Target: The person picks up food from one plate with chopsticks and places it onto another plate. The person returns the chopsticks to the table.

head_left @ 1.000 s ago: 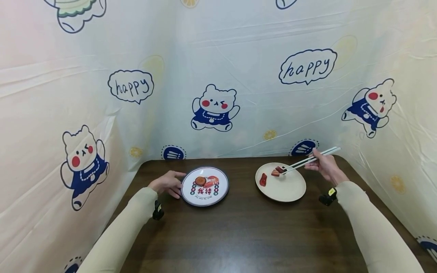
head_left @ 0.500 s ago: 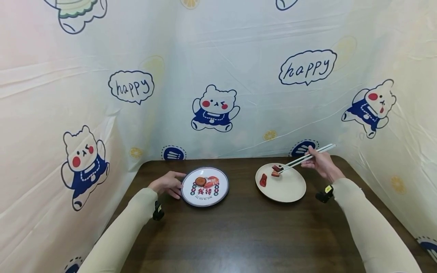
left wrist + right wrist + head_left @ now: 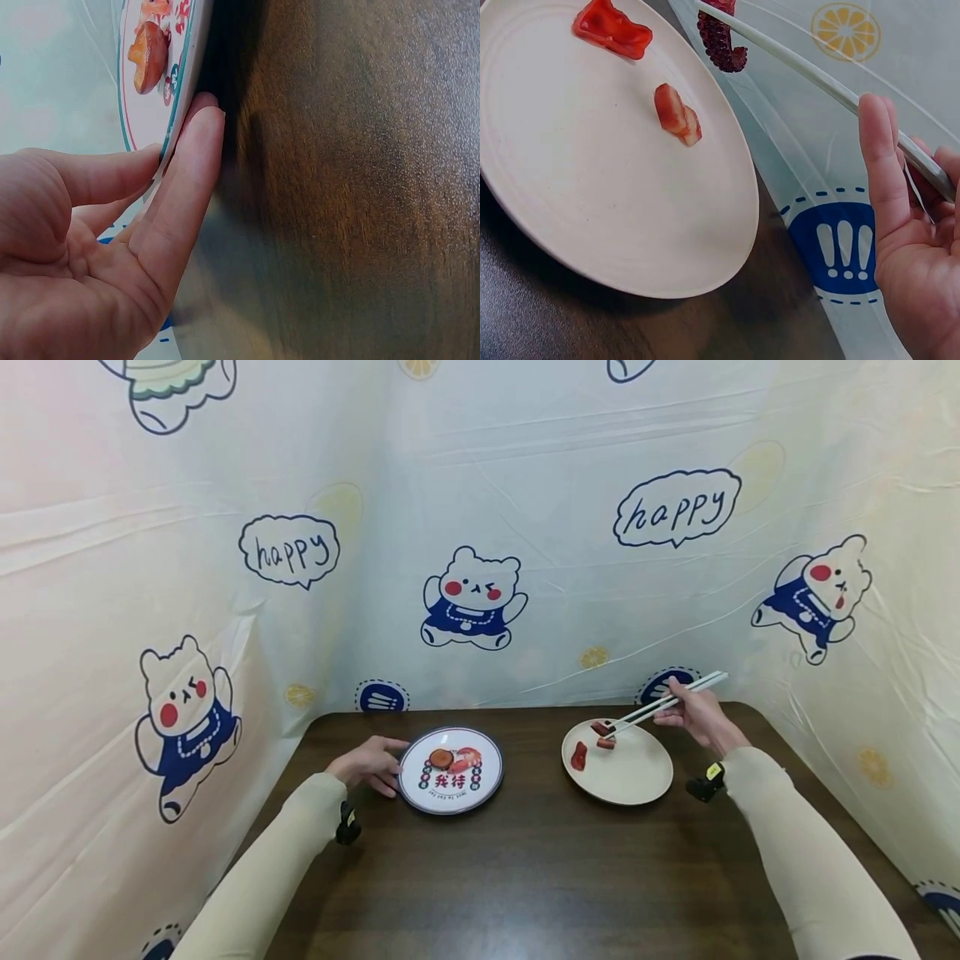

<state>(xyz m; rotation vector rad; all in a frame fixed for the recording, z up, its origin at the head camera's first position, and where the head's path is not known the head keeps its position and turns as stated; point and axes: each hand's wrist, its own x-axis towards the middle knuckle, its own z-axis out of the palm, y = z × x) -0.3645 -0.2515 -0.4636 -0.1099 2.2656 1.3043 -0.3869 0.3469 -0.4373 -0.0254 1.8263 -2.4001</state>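
My left hand (image 3: 369, 765) pinches the left rim of a white, blue-rimmed plate (image 3: 491, 783), thumb on top and fingers beneath, as the left wrist view shows. On it are a shrimp (image 3: 468, 757) and a glossy brown piece of food (image 3: 151, 58). My right hand (image 3: 699, 717) holds a pair of pale chopsticks (image 3: 651, 707). At their tips is a dark red, suckered piece like an octopus tentacle (image 3: 720, 41), raised above the far rim of a cream plate (image 3: 637, 777). A bright red piece (image 3: 613, 30) and a red-and-pale piece (image 3: 676, 116) lie on that plate.
Both plates stand on a dark brown wooden table (image 3: 525, 868), with a gap between them. A printed cloth (image 3: 480, 485) hangs behind the table and along both sides, close to its edges.
My right hand and the chopsticks have moved left, carrying the dark red piece left and slightly away, off beside the red-and-pale piece. My left hand and its plate have stayed put.
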